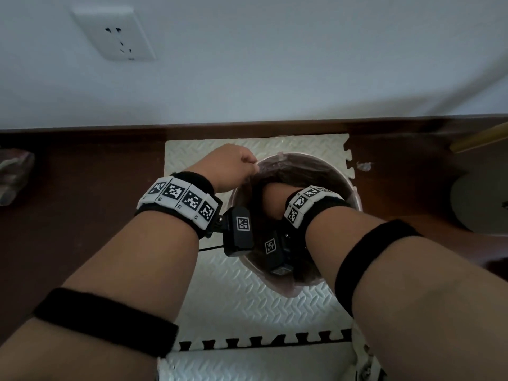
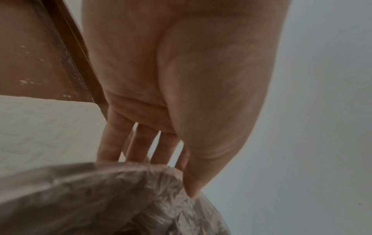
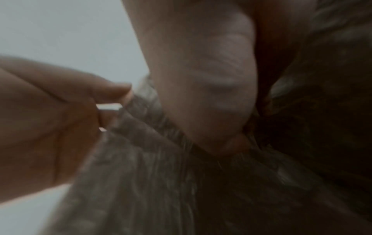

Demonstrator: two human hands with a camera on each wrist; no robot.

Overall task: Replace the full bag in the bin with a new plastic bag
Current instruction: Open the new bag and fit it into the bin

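A round pale bin (image 1: 355, 194) stands on a white foam mat, lined with a thin translucent plastic bag (image 1: 298, 171). My left hand (image 1: 233, 166) is at the bin's far-left rim and pinches the bag's edge. The left wrist view shows the thumb pressing the crinkled bag (image 2: 120, 198) against the fingers (image 2: 138, 147) behind it. My right hand (image 1: 275, 199) reaches down inside the bin, its fingers hidden. In the blurred right wrist view its palm (image 3: 211, 95) lies against the bag (image 3: 151, 174), with the left hand (image 3: 60, 119) beside it.
The foam mat (image 1: 247, 284) lies on a dark wood floor against a white wall with a socket (image 1: 112, 34). A crumpled bag (image 1: 13, 174) sits at the far left. A round grey object (image 1: 481, 204) and a paper scrap (image 1: 364, 166) lie to the right.
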